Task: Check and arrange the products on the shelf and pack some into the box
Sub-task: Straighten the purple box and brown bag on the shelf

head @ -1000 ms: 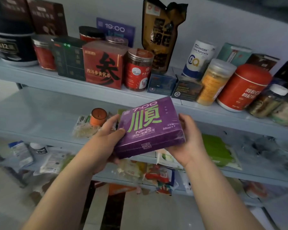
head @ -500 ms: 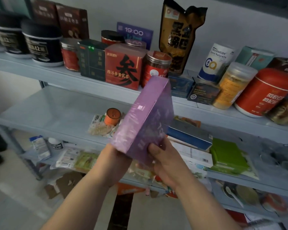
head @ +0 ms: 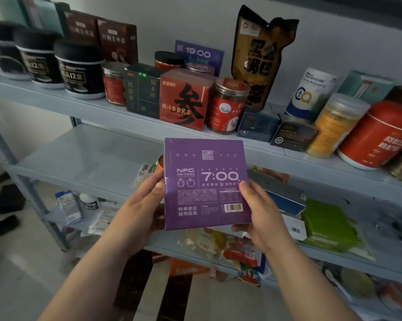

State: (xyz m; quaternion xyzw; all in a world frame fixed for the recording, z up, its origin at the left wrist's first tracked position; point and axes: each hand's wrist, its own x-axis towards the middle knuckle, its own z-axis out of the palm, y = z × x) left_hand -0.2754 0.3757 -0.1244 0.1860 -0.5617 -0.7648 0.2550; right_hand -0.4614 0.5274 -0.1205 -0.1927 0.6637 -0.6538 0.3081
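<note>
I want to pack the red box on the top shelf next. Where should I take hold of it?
Probably from above, pinching its front and back faces: the red box stands upright, with a green box and a jar close against its sides.

A flat purple box, film-wrapped, is held upright at frame centre, its face printed "7:00" and "NFC" toward us, gripped by the left hand and right hand.
</note>
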